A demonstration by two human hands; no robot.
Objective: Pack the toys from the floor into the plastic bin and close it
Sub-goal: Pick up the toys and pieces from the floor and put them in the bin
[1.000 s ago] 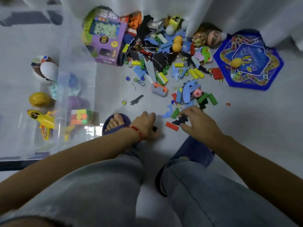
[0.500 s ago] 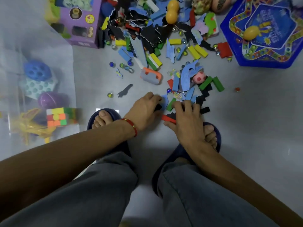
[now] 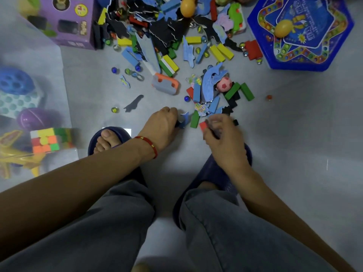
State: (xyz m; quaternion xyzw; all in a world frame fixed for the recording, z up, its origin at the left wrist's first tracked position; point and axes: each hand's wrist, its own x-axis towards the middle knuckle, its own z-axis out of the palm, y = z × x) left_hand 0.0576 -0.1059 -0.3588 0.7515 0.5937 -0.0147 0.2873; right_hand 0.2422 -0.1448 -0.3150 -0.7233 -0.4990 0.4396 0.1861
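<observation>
While the left hand (image 3: 164,125) curls on a dark piece (image 3: 177,125), right-hand fingers (image 3: 213,122) pinch a red block (image 3: 203,126).

Both bare forearms reach forward and down past the bent knees. The left hand (image 3: 162,127), a red cord at its wrist, curls knuckles-up at the floor. The right hand (image 3: 222,134), motion-blurred, seems to pinch a small red rectangular block (image 3: 203,125).

No readable text anywhere. Purple box (image 3: 72,20), far up-left of left hand (image 3: 161,128) fingers: round stickers and small print, too blurred to read. Blue hexagonal board (image 3: 306,55), far up-right of right hand (image 3: 224,142) fingers: lettering on centre star, upside down, illegible
</observation>
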